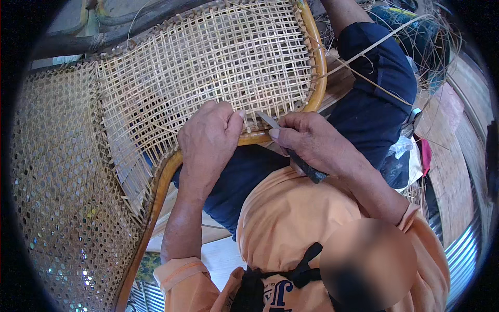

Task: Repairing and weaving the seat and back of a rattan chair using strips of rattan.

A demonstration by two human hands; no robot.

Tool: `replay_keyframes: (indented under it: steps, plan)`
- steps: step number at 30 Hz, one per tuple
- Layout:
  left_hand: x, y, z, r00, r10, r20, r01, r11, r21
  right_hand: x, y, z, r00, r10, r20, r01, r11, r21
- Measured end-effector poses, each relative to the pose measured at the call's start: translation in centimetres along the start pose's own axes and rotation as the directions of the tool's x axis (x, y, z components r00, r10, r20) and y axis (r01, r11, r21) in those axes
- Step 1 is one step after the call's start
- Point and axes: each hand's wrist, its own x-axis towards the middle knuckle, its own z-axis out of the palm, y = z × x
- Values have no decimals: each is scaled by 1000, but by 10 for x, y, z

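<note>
A woven cane panel (208, 57) with an open square mesh fills the curved wooden frame (318, 62) in front of me. My left hand (208, 140) lies over the panel's near edge with its fingers curled and thumb pressed in. What those fingers pinch is hidden beneath the hand. In my right hand (312, 138) is a knife (268, 120), its dark handle (307, 167) showing below the palm. Its blade points left, close to the cane ends along the near rim and a short way from my left thumb.
On the left, a finer, finished-looking cane panel (62, 171) adjoins the open weave. Dark curved poles (109, 39) stand at the back left. Loose cane strands (384, 41) tangle at the upper right, beside my leg. Plastic bags (397, 161) lie right of me, near wooden boards (447, 151).
</note>
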Motion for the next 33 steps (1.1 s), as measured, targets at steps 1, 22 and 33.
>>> replay_keyframes:
  steps: [1, 22, 33]
  plan:
    - [1, 0, -1, 1000, 4, -3, -4, 1000, 0, -2, 2, 0, 1000, -26, -9, 26, 1000, -6]
    - [3, 3, -6, 997, -37, 72, 38, 999, -11, -8, 5, -24, 999, 37, -13, -35, 995, 98]
    - [-45, -15, -26, 894, 116, -433, -169, 982, -86, -39, 36, -11, 936, -350, -33, 343, 930, -134]
